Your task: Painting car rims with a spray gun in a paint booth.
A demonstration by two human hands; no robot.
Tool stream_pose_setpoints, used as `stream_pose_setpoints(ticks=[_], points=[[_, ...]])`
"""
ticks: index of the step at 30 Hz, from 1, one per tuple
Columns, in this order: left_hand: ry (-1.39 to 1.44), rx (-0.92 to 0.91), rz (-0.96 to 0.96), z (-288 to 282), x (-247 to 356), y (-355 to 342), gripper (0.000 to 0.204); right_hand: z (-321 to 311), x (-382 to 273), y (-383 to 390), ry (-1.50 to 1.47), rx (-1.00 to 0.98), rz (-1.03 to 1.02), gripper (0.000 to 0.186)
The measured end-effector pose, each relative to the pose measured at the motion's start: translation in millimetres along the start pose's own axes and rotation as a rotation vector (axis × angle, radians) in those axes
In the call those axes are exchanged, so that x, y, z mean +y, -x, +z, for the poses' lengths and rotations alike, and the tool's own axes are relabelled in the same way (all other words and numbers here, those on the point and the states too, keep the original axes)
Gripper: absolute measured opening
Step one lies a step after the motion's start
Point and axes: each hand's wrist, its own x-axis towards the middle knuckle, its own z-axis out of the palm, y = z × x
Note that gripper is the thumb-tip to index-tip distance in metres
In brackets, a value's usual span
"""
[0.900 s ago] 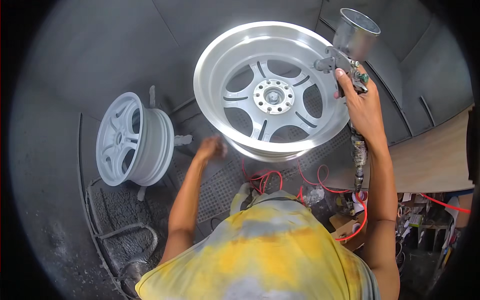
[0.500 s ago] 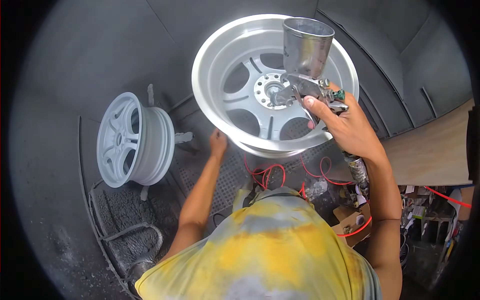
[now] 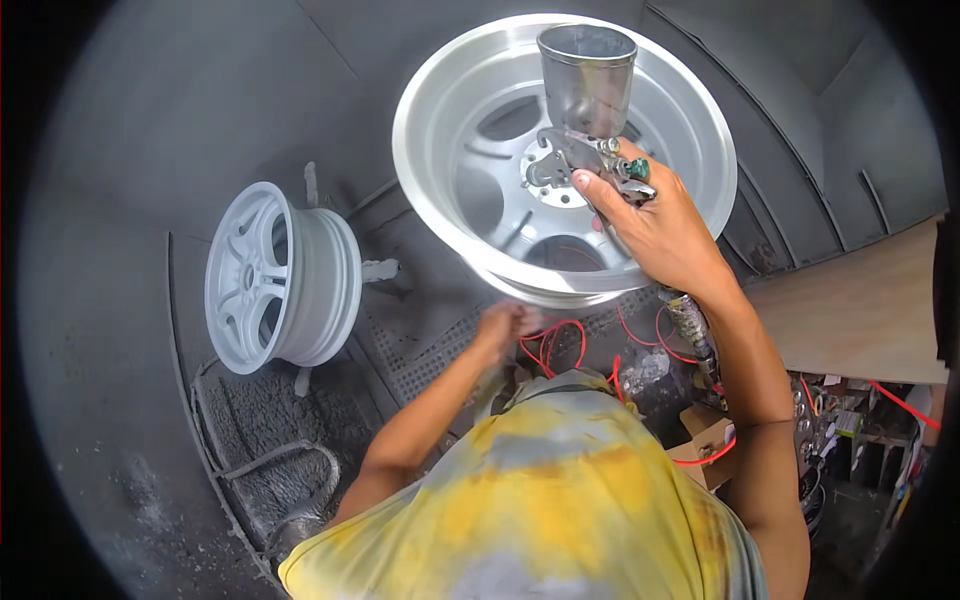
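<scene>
His right hand (image 3: 665, 235) is closed around a gravity-fed spray gun (image 3: 585, 150) close over the silver alloy wheel's (image 3: 500, 90) hub, while the left hand (image 3: 505, 325), blurred and apparently gripping nothing, sits under the rim, where overspray might well coat it.

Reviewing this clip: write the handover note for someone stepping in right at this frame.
Right hand: gripping the spray gun, finger on its trigger, metal cup upright, held in front of the silver wheel's hub.
Left hand: below the silver wheel's lower rim; blurred, so contact is unclear.
White wheel: upright on its stand at left, untouched.
Done: silver wheel looks evenly coated.
Left: cannot tell from this frame.
</scene>
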Motion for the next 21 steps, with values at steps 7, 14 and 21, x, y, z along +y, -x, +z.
stream_pose_setpoints(ticks=[7, 14, 21], points=[[0.147, 0.083, 0.216, -6, 34, -11, 0.024, -12, 2, 2, 0.017, 0.028, 0.01, 0.026], [-0.018, 0.192, 0.233, 11, 34, 3, 0.035, -13, -1, 4, 0.069, 0.145, -0.046, 0.028], [-0.161, 0.269, 0.223, -47, 66, -2, 0.036, 30, -25, -14, 0.041, 0.222, 0.037, 0.027]])
